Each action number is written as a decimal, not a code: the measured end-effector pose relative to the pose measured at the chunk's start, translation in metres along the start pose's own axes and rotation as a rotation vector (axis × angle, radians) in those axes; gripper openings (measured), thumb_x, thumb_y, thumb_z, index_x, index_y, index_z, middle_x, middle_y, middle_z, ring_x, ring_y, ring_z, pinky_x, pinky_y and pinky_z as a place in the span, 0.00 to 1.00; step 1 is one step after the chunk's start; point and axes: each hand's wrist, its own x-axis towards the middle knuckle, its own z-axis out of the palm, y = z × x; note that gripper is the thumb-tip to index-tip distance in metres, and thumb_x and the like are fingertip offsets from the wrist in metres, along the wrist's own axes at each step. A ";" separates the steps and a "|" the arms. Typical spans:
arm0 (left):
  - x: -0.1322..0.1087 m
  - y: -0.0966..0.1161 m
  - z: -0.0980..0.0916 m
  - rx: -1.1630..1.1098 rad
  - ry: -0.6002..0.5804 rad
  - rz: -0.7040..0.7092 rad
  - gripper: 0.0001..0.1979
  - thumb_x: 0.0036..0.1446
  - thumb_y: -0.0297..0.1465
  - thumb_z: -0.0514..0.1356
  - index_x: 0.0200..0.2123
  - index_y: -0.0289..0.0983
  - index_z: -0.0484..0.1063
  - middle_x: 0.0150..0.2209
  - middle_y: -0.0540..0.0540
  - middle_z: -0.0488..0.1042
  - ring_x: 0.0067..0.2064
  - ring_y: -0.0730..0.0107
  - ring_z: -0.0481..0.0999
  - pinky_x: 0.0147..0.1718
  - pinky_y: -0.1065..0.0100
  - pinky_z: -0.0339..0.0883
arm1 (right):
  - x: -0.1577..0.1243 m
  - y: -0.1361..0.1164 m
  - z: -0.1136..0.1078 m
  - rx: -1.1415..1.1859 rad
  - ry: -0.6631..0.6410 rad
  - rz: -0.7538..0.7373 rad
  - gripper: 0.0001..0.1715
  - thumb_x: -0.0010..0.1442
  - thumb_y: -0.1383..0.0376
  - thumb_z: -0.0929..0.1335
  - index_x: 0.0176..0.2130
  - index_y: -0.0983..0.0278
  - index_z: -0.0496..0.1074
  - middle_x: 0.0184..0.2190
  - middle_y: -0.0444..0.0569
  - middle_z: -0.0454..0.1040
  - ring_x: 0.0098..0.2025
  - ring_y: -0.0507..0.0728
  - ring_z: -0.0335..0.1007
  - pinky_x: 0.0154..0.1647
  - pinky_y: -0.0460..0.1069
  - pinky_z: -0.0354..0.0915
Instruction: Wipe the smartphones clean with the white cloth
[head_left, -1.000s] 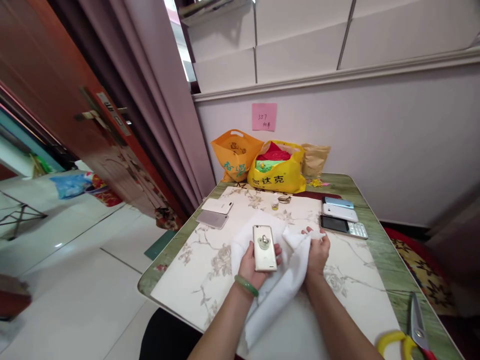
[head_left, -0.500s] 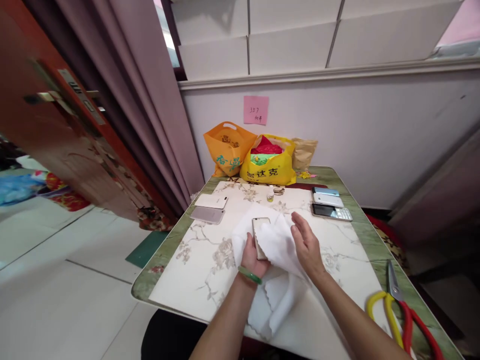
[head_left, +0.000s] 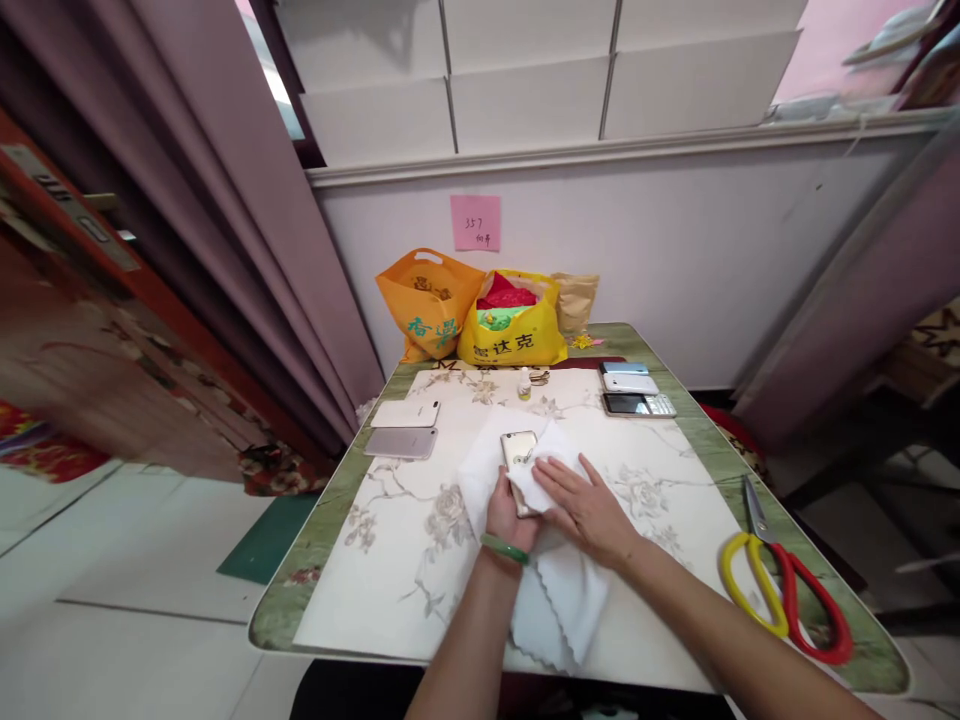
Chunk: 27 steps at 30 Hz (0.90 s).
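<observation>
A gold smartphone [head_left: 516,447], back side up, lies in my left hand [head_left: 510,515], whose fingers and thumb grip its lower sides. A green bangle circles that wrist. A white cloth [head_left: 551,437] is spread under the phone, with one fold laid over the phone's lower part. On this fold my right hand [head_left: 585,505] rests flat, its fingers stretched out. The cloth's scalloped lower end hangs toward the table's front edge. Part of the phone is hidden by the cloth and my right fingers.
Left on the table are a white phone [head_left: 405,413] and a grey phone [head_left: 401,442]. A keypad phone [head_left: 637,404] and two others sit right. Yellow-and-red scissors [head_left: 784,590] lie front right. A small bottle [head_left: 524,384], an orange bag [head_left: 429,300] and a yellow bag [head_left: 514,340] stand behind.
My right hand has come down from beside the cloth onto the fold over the phone. More of the phone's upper back shows. The camera view has turned rightward.
</observation>
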 end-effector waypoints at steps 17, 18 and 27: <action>-0.002 0.000 0.004 -0.096 -0.013 -0.120 0.20 0.64 0.39 0.53 0.51 0.32 0.72 0.43 0.39 0.79 0.47 0.57 0.78 0.50 0.57 0.68 | 0.005 0.009 -0.006 -0.102 0.103 0.160 0.28 0.69 0.62 0.56 0.66 0.60 0.55 0.65 0.49 0.59 0.68 0.62 0.48 0.68 0.67 0.34; -0.002 0.000 0.004 -0.105 -0.002 -0.107 0.21 0.64 0.39 0.52 0.51 0.32 0.72 0.44 0.39 0.79 0.48 0.58 0.78 0.51 0.59 0.68 | -0.002 0.000 -0.004 -0.087 0.085 0.128 0.28 0.69 0.62 0.57 0.66 0.61 0.55 0.65 0.49 0.59 0.68 0.62 0.48 0.68 0.67 0.34; -0.001 0.000 0.006 -0.100 0.037 -0.054 0.24 0.64 0.40 0.51 0.57 0.32 0.68 0.47 0.39 0.79 0.51 0.60 0.77 0.54 0.61 0.66 | -0.004 -0.009 -0.009 -0.083 0.090 0.128 0.31 0.69 0.59 0.58 0.68 0.57 0.49 0.64 0.49 0.59 0.67 0.64 0.50 0.66 0.71 0.31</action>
